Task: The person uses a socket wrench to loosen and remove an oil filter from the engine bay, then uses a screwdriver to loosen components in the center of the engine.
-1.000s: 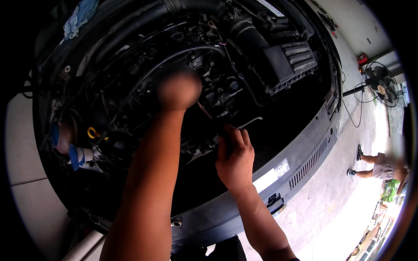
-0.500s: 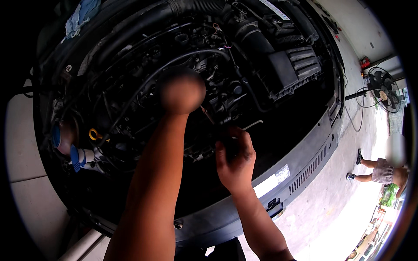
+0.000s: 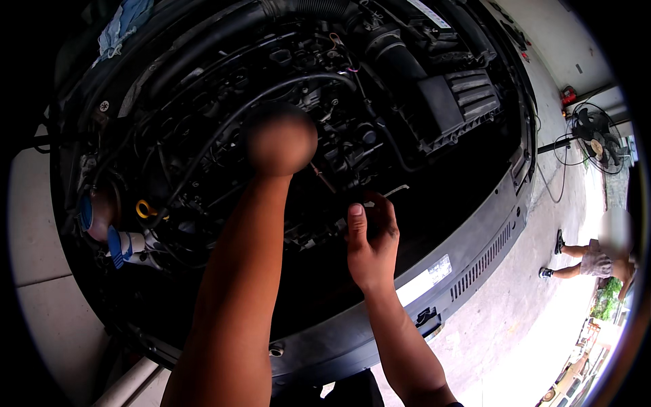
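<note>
Over the middle of a dark engine [image 3: 278, 57], my left hand [image 3: 281, 139] is blurred out, so its fingers and anything in them cannot be made out. A black hose [image 3: 258, 100] arcs behind and beside it. My right hand [image 3: 373, 241] is at the front of the engine bay, thumb raised and apart from loosely curled fingers. Nothing shows in the gap between them, though the fingertips are partly lost in shadow. Close to those fingertips are a thin rusty-brown rod [image 3: 323, 178] and a slim pale metal piece [image 3: 395, 192].
A black ribbed housing [image 3: 451, 102] sits at the right of the bay. A yellow ring handle [image 3: 144, 209] and a blue-capped reservoir [image 3: 102, 214] are at the left. The grey front panel [image 3: 475, 252] runs along the near edge. A fan [image 3: 597, 139] and a person [image 3: 597, 264] are further right.
My right hand has shifted slightly right, and its thumb has lifted and turned into view. My left hand stays nearly in place.
</note>
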A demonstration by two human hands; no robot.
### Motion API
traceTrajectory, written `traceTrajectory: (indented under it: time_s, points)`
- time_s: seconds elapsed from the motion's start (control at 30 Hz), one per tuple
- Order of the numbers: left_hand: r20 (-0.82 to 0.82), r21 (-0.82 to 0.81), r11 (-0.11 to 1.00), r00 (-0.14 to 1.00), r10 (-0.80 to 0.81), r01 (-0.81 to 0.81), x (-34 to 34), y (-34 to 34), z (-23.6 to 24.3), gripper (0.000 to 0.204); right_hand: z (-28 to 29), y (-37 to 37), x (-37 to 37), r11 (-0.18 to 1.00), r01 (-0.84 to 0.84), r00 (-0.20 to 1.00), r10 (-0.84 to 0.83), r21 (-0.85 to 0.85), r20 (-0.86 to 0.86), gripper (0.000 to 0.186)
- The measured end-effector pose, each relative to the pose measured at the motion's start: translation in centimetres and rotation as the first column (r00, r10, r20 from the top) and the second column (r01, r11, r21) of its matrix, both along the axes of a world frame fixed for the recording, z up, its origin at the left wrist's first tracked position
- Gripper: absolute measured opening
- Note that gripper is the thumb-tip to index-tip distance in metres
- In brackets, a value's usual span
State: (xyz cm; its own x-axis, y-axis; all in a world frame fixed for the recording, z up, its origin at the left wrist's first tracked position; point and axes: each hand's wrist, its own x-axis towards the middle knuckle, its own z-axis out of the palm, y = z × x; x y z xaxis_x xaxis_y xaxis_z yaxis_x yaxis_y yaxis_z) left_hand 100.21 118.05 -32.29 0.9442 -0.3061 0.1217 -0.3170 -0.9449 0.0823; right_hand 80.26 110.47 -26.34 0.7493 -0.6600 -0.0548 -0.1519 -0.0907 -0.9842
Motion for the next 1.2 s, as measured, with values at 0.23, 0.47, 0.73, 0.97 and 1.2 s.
traceTrajectory:
  time_s: [0.23, 0.47, 0.73, 0.97, 1.2]
  points:
    - [0.012, -0.012, 1.0, 1.0, -0.006, 0.006, 0.3, -0.2, -0.4, 0.045, 0.4, -0.2, -0.5, 0.937, -0.14, 0.99, 0.128, -0.321, -0.058, 0.024]
    - [0.034, -0.017, 0.999, 0.998, -0.046, 0.047, -0.1, 0.0, 0.0, 0.046, 0.9, -0.1, -1.0, 0.983, -0.156, 0.965, 0.131, -0.096, -0.226, 0.039]
    - [-0.04, -0.003, 0.999, 0.998, 0.04, -0.04, 0.0, -0.1, 0.3, 0.037, -0.6, 0.2, -1.2, 0.932, -0.125, 0.992, 0.124, -0.34, -0.024, 0.024]
    - [-0.137, 0.018, 0.997, 0.988, 0.073, -0.071, -0.2, -0.9, 0.9, 0.043, -1.0, -0.4, -1.0, 0.869, -0.099, 0.993, 0.12, -0.486, 0.013, 0.023]
    - [-0.145, 0.023, 0.997, 0.987, 0.074, -0.071, -0.1, -0.7, 0.9, 0.042, -1.2, -0.2, -0.9, 0.886, -0.1, 0.987, 0.146, -0.452, 0.068, 0.041]
